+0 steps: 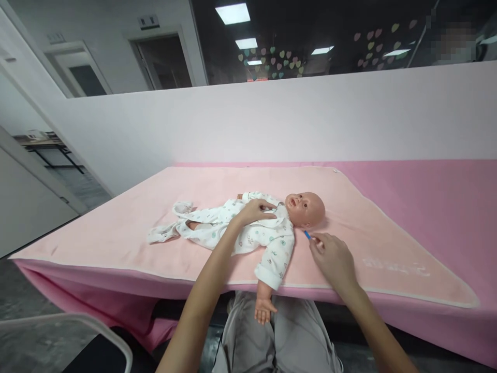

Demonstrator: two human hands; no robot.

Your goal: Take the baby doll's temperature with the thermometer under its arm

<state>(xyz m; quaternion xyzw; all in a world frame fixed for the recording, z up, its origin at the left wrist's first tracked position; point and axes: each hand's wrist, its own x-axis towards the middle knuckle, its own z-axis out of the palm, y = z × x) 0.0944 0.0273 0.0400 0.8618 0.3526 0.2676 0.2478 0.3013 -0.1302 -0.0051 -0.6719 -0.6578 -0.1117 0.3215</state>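
A baby doll (305, 208) in a white printed sleepsuit (252, 235) lies on its back on a pale pink blanket (155, 207), head to the right. My left hand (254, 210) rests flat on the doll's chest, fingers stretched out. My right hand (334, 259) is just below the doll's head, fingers pinched on a small blue stick-like object (307, 235) whose tip points at the doll's neck. One doll arm (266, 298) hangs over the table's near edge.
The blanket covers a table with a darker pink cloth (427, 197). A white partition wall (272, 119) runs behind it. A chair's grey rim (97, 331) is at the lower left, and my grey-trousered lap (272, 336) sits under the table edge.
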